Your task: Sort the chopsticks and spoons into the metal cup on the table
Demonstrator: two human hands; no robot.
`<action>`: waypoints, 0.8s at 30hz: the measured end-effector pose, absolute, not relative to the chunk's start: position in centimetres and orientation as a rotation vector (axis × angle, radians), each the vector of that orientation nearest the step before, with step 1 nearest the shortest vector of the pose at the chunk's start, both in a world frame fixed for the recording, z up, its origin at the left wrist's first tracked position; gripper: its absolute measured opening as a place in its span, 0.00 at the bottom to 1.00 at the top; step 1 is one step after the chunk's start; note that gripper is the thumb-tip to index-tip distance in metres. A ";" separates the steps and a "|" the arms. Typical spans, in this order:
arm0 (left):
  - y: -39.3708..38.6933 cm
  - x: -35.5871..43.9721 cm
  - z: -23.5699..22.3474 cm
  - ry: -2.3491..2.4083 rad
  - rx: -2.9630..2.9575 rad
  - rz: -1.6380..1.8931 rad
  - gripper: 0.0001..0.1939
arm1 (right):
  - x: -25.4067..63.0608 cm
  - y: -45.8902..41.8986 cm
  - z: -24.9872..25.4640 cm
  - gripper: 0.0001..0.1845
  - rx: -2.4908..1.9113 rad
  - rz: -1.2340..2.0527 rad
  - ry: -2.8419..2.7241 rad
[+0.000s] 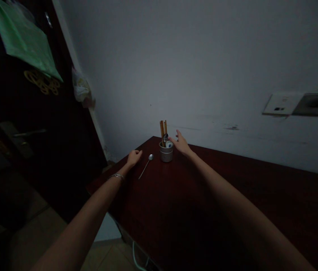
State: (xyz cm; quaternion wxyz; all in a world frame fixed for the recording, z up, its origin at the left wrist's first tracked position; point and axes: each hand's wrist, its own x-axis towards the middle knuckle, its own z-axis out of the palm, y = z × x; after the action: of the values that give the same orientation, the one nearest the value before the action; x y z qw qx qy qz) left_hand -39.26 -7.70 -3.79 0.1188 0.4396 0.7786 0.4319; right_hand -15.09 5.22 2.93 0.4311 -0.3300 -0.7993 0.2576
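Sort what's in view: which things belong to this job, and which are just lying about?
Likely the job's:
grey cylindrical metal-looking cup, by the right hand
yellow-brown slender sticks, standing in it
silver long-handled metal spoon, near the left hand

Just about:
pale green hanging cloth
whitish hanging plastic bag
white rectangular wall socket

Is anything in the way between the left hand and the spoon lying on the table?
Nothing visible: only tabletop shows between the left hand and the spoon. The metal cup stands on the spoon's other side.
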 end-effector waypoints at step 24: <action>-9.1 -38.5 -5.2 2.620 1.535 0.991 0.23 | -17.2 3.7 9.2 0.15 -0.832 -0.314 -2.627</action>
State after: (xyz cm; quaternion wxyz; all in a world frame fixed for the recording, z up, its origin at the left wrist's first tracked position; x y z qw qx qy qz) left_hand -38.45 -9.15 -5.24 -0.0262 0.4805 0.8199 0.3101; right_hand -17.18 3.71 9.23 0.1831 -0.2948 -0.9312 -0.1115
